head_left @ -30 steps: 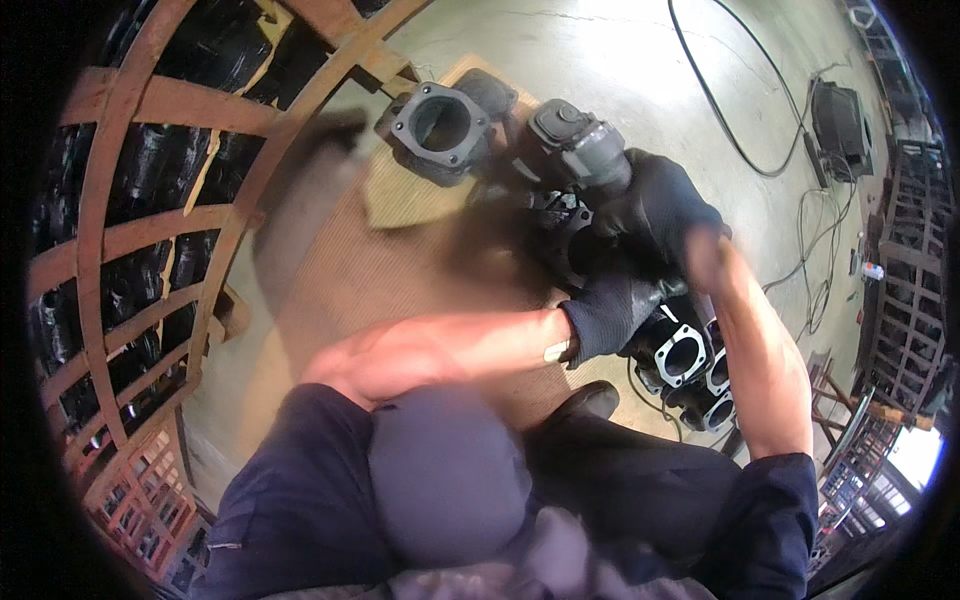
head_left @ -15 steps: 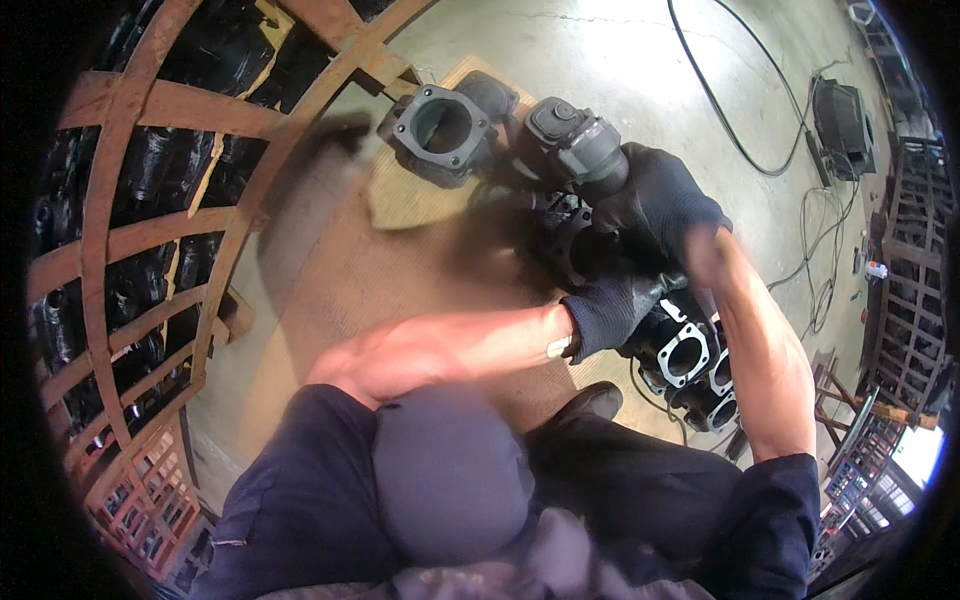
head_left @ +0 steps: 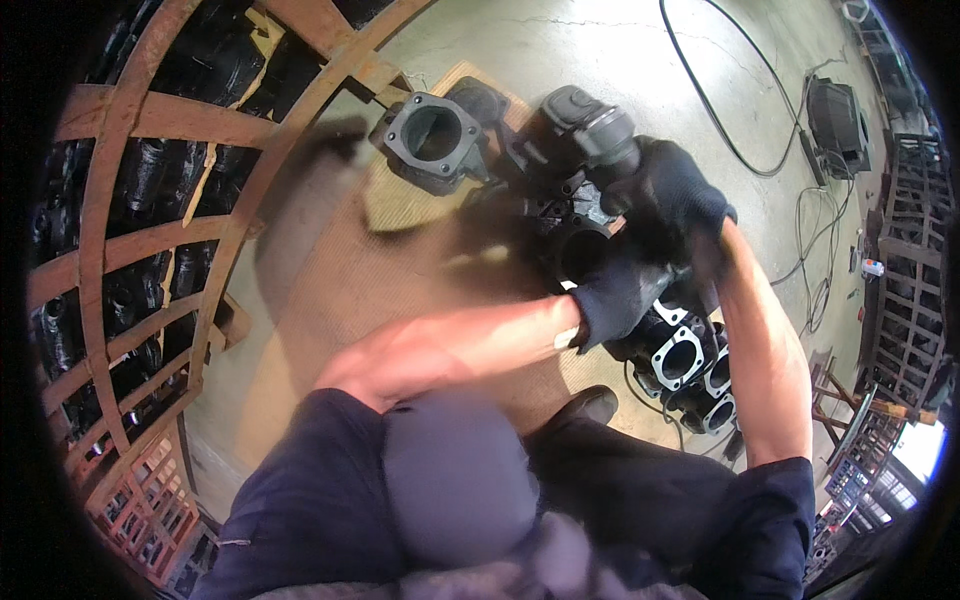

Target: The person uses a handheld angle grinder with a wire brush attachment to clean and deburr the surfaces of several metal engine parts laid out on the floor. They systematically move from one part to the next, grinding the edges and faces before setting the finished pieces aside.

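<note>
My right hand (head_left: 678, 190), in a black glove, is closed around the grip of a dark cordless power tool (head_left: 582, 122) with a bulky block at its upper end. Just below and to its left is my gloved left hand (head_left: 618, 300), reaching in over a black metal casting (head_left: 582, 248) with a round bore. The left fingers are hidden beneath the right hand and in shadow. The tool's working end is also out of sight. To the left of the tool stands a grey metal casting (head_left: 468, 150) with a square flange and a round opening.
Black castings with bright flange faces (head_left: 678, 358) stand by my right forearm. A rusty metal crate (head_left: 200, 118) of wrapped dark parts rises on the left. Brown cardboard (head_left: 400, 270) covers the floor. A black machine (head_left: 838, 125) with cables lies at the far right.
The power tool has shifted slightly right and tilted, with my right hand still around it. My left hand has moved a little up and to the right.
</note>
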`<action>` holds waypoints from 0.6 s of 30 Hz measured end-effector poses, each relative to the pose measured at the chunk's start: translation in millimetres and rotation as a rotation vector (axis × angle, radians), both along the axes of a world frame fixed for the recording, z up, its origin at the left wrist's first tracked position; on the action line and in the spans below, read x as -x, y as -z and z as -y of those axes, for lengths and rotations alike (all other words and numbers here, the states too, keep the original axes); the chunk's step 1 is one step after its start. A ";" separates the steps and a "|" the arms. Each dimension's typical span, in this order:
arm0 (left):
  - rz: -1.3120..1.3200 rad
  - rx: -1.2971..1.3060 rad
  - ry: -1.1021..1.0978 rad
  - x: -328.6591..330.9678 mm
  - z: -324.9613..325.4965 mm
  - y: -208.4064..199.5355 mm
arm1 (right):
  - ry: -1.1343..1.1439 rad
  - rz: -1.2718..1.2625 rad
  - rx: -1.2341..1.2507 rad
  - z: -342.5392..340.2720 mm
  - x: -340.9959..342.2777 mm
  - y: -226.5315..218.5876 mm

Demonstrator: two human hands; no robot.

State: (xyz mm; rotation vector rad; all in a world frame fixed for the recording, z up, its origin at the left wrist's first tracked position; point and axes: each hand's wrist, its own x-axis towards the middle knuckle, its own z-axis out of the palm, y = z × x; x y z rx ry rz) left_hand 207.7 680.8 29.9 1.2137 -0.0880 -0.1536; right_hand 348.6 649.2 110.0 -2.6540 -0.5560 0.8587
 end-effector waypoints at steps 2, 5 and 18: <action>-0.241 0.180 -0.057 14.6 -1.9 -3.5 | -0.073 -0.078 -0.033 -14.6 19.1 9.1; -0.179 0.018 -0.079 28.6 20.7 24.5 | -0.100 -0.154 -0.092 -14.7 35.7 -3.6; -0.192 -0.019 0.081 27.4 -12.0 -23.9 | -0.020 -0.186 0.006 -1.7 39.1 -8.6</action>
